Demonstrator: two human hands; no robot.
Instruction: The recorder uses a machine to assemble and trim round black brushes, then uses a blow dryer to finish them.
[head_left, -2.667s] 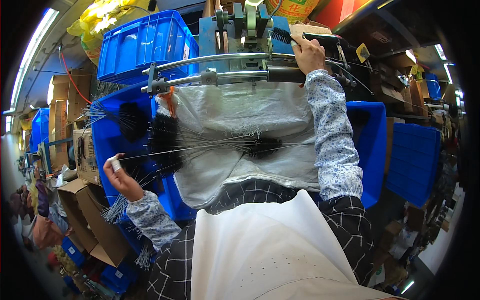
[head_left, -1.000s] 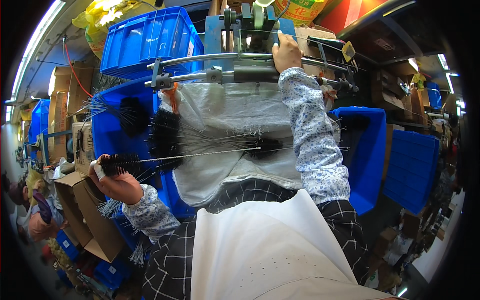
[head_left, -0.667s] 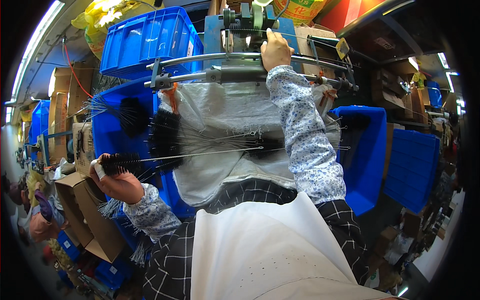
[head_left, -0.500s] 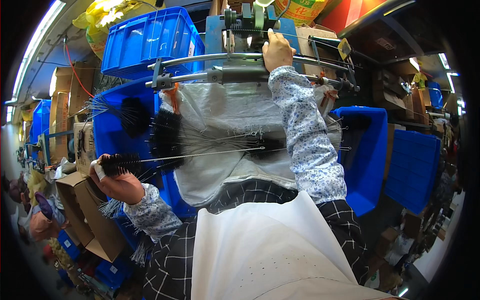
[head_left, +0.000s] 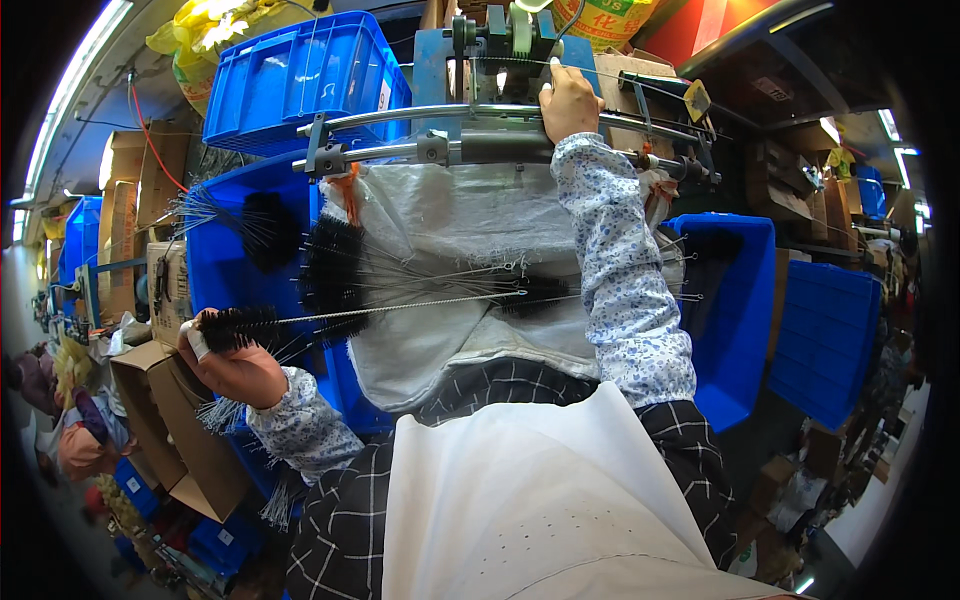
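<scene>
My left hand [head_left: 240, 372], with white wrapping on a finger, is closed around the black bristle end of a wire brush [head_left: 240, 328]. Its twisted metal stem stretches right across my lap to a small loop. At the far side, my right hand [head_left: 571, 103] is at the blue bench machine [head_left: 433, 75], by a thin horizontal wire. Its fingers are bent together; what lies between them is hidden. More black brushes [head_left: 335, 270] lie in a bundle on the whitish cloth [head_left: 460, 210] over my lap, their wire stems fanned rightward.
Metal rods [head_left: 380, 155] cross in front of the machine. A blue crate [head_left: 300, 85] stands at far left; below it, a blue bin [head_left: 215, 260] holds brushes. Another blue bin [head_left: 735, 330] is at right. An open cardboard box [head_left: 180, 430] stands at lower left.
My right hand has shifted slightly to the right along the machine, its forearm moving with it. My left hand and the brush in it have hardly moved.
</scene>
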